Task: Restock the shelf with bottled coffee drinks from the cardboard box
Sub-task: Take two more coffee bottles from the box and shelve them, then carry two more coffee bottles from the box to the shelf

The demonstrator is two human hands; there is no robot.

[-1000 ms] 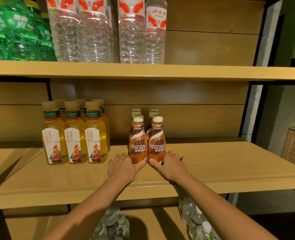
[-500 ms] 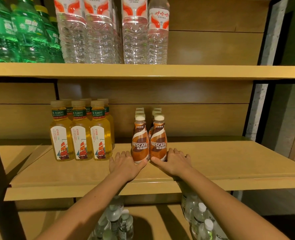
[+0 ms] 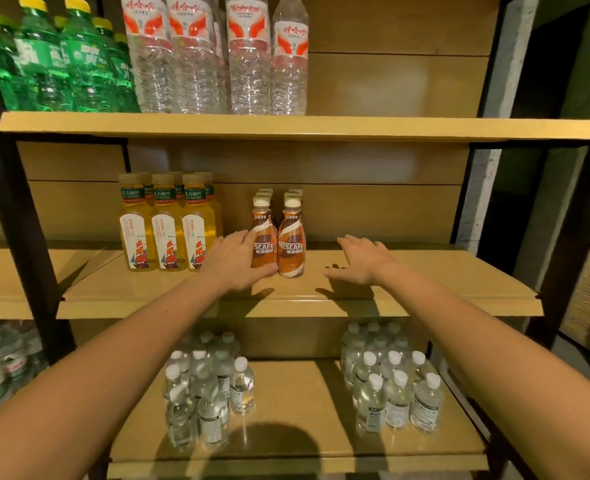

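Note:
Brown Nescafe coffee bottles stand in two short rows on the middle shelf (image 3: 425, 282). The left front coffee bottle (image 3: 263, 220) and the right front coffee bottle (image 3: 291, 244) touch each other. My left hand (image 3: 233, 261) rests against the left front bottle, fingers along its left side and thumb across its base. Off to the right of the rows, my right hand (image 3: 362, 259) hovers just above the shelf, fingers spread, holding nothing. The cardboard box is out of view.
Yellow tea bottles (image 3: 167, 233) stand close on the left of the coffee. Big water bottles (image 3: 217, 57) and green bottles (image 3: 61, 64) fill the upper shelf. Small water bottles (image 3: 207, 393) stand in two groups below. A black frame post (image 3: 27, 220) is at the left.
My right hand has left the right front bottle and moved to the right. My left hand has stayed on the left front bottle. The camera has pulled back and tilted down.

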